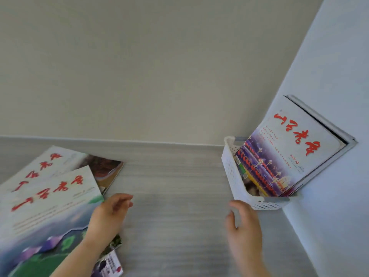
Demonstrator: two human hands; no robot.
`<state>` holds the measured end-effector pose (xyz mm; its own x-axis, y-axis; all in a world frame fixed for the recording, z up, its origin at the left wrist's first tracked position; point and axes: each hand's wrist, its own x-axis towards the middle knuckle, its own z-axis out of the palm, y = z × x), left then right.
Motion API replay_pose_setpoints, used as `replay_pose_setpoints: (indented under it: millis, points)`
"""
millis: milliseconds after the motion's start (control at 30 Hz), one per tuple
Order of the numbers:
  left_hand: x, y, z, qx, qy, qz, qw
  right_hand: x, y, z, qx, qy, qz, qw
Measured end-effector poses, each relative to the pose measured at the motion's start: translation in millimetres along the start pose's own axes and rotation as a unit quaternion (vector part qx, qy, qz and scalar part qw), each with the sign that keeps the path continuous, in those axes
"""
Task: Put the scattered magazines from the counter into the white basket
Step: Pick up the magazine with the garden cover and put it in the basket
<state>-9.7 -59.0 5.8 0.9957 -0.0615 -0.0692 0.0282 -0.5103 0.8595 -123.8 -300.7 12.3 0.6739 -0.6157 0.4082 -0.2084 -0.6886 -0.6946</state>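
A white perforated basket (233,176) stands at the right against the wall, with a magazine (289,148) bearing red characters leaning upright in it, other magazines behind and beside it. At the left, two magazines lie overlapped on the grey counter (175,196): a top one (50,212) with a green and purple cover and one beneath it (65,160). A third, small one (109,264) peeks out at the bottom. My left hand (109,214) hovers at the top magazine's right edge, fingers loosely curled, holding nothing. My right hand (243,226) is open just below the basket's near corner.
A plain wall (159,66) rises behind the counter, and a pale blue wall (329,196) closes the right side. A grey frame (339,132) sits in that wall behind the basket. Bare counter surface lies between my hands.
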Motion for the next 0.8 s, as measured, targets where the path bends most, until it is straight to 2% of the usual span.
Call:
replay_pose_setpoints:
  millis: [133,267,367,433,567,667,800]
  points:
    - [-13.7,-47.2,-58.2,0.092,0.077,-0.057,0.991,-39.4,-43.1,42.3,-0.024,-0.120,-0.077,0.990]
    - [-20.7,-85.4,-103.3,0.188,0.085,-0.113,0.972,-81.8,-78.2,84.3,-0.070,-0.239,-0.159,0.956]
    - [-26.4,-109.2,-128.2,0.202,0.081,-0.170,0.961,-105.5,-95.2,114.9,-0.069,-0.372,-0.125,0.917]
    - [-25.1,-122.4,-139.9,0.191,0.064,-0.185,0.962,-117.5,-104.7,134.1,-0.119,-0.432,-0.111,0.887]
    - [-11.4,-134.9,-155.9,0.206,0.052,-0.173,0.962,-136.1,-120.8,161.6,-0.191,-0.463,-0.109,0.859]
    - [1.7,-131.6,-159.0,0.195,0.053,-0.170,0.965,-140.8,-117.9,165.5,-0.225,-0.454,-0.103,0.856]
    - [23.5,-125.2,-161.8,0.095,0.061,-0.183,0.977,-141.3,-116.2,163.7,-0.233,-0.453,-0.100,0.854]
